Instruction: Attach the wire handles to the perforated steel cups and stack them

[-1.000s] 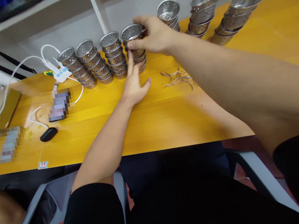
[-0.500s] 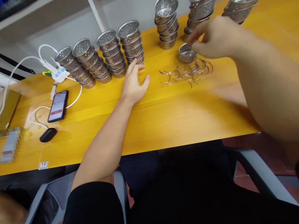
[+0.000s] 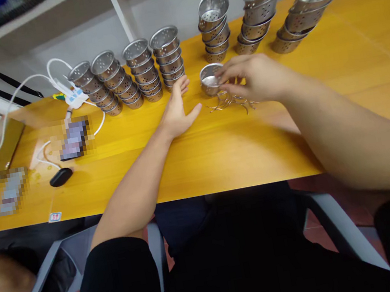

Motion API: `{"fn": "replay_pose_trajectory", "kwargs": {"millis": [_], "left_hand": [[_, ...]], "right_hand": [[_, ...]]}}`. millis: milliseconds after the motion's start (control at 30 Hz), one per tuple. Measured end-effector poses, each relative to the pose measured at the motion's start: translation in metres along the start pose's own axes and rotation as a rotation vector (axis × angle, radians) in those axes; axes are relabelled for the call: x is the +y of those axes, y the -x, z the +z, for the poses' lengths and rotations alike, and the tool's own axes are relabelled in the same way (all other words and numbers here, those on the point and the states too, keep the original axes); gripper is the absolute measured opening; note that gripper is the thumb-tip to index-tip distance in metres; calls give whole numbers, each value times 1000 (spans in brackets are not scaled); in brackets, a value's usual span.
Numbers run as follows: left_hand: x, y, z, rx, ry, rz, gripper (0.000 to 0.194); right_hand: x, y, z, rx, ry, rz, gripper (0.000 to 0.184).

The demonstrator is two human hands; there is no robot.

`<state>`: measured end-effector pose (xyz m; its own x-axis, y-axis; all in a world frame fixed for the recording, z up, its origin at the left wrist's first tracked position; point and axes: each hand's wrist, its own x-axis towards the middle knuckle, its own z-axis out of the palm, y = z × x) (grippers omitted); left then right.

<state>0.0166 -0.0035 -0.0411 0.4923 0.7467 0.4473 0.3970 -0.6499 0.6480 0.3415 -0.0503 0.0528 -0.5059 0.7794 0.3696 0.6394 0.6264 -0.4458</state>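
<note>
My right hand (image 3: pixel 253 78) is closed on the rim of a single perforated metal cup (image 3: pixel 211 81), pinching it at the right side. The cup is upright, just above or on the table behind a pile of thin curved wire pieces (image 3: pixel 227 101). Fingers spread and thumb out, my left hand (image 3: pixel 177 109) holds nothing. Its fingertips are at the lower part of a nested stack of the same cups (image 3: pixel 168 57); whether they touch it I cannot tell. Three similar stacks (image 3: pixel 140 70) lean in a row to the left.
Toward the back right stand three more cup stacks, the nearest (image 3: pixel 215 26) tilting unevenly. A power strip (image 3: pixel 76 96) with white cables, a phone (image 3: pixel 73 139) and a black oval object (image 3: pixel 61 177) lie at the left. Another person's arm (image 3: pixel 1 270) shows at lower left.
My right hand first left the fourth stack for the right, then came back leftward with the single cup. My left hand stayed near the stack, its fingers slipping lower and its thumb spreading.
</note>
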Motion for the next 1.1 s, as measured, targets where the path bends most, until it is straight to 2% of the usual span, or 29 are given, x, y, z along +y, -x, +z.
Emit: {"fn": "replay_pose_trajectory", "kwargs": {"millis": [67,200,333,500,600,733,800,933,1100], "left_hand": [[2,0,2,-2,27,-2,97],[8,-1,-3,-19,2,17,109],[5,-3,-6,4,-7,36,110],[5,-5,-6,-23,-41,68,100],[12,-5,-11,-32,-67,114,92],[13,-6,-16,-29,-81,157,93],[10,-7,-16,-43,-95,160,94],[8,-10,-14,-79,-116,170,92],[14,-8,-14,-88,-115,166,88]], "right_hand": [[-17,0,12,-35,-102,-62,29],[-41,0,30,-58,-143,-111,33],[-49,2,36,-52,-101,-102,46],[-53,3,37,-24,-133,-73,43],[-53,2,37,23,-156,-1,62],[-44,1,42,109,-173,70,87],[-35,1,46,150,-202,46,89],[-24,0,50,167,-253,22,81],[-25,-1,52,156,-345,69,79]]}}
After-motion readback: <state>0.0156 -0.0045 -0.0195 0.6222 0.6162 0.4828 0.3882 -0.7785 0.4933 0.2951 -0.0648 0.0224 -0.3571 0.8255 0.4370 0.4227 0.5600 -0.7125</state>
